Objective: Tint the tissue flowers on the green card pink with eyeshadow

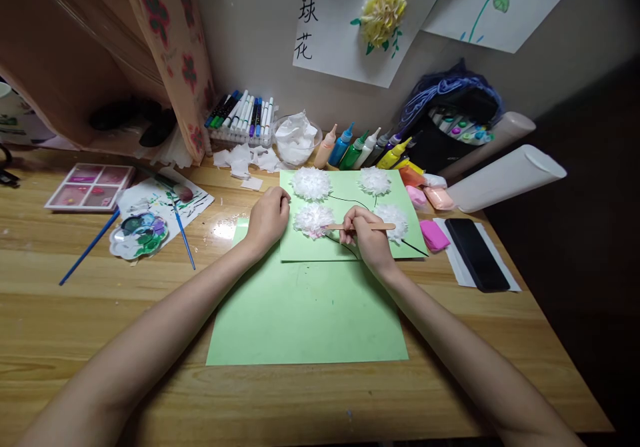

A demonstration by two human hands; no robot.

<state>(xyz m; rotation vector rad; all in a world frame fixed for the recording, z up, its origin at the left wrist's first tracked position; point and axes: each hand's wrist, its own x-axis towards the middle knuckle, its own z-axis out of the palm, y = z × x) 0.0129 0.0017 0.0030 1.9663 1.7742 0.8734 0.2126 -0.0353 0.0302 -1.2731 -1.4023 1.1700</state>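
My right hand (367,234) grips a flat wooden craft stick (340,227), its tip touching a white paper flower (313,219) at the lower left of a green card (305,250). Pink marks show on that flower's lower edge. Beside the card's left edge rests my left hand (270,219), fingers curled in; what they may hold is hidden. Other white ruffled flowers stand on the card: one at the upper left (311,184), one at the upper right (375,180), one partly behind my right hand (393,222). Thin dark stem lines run between them.
Under the card lies a larger green sheet (310,320). Squeeze paint bottles (343,146), a bowl of white paper (297,142) and markers (245,115) line the wall. Left are a paint palette (137,237) and brushes; right are a pink packet (434,235) and a phone (477,254).
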